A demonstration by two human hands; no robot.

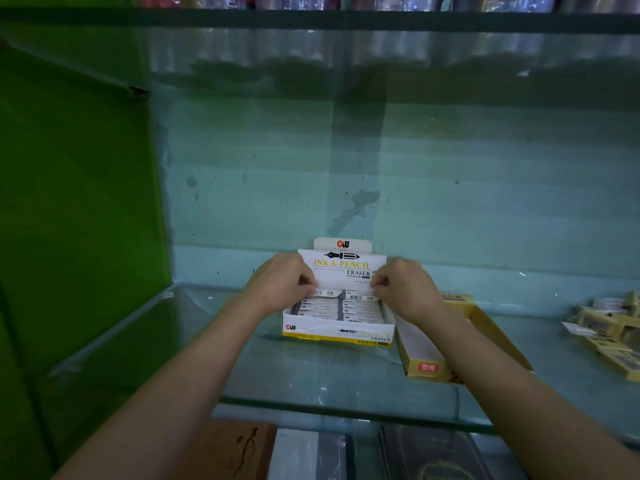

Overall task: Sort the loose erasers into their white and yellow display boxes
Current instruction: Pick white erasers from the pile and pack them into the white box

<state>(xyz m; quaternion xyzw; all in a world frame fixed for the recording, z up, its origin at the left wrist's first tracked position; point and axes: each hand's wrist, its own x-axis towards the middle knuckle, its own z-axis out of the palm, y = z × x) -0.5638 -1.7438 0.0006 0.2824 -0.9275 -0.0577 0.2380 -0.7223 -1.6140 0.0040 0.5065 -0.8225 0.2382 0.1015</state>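
Your left hand (282,284) and right hand (403,285) each pinch, in a narrow grip, an eraser at the far row of the white-and-yellow cardboard display box (337,332), mid glass shelf (311,375). Wrapped white erasers (320,308) fill it in two columns. Just right: open yellow cardboard box (426,367). Far right: loose yellow-sleeved erasers (609,327).
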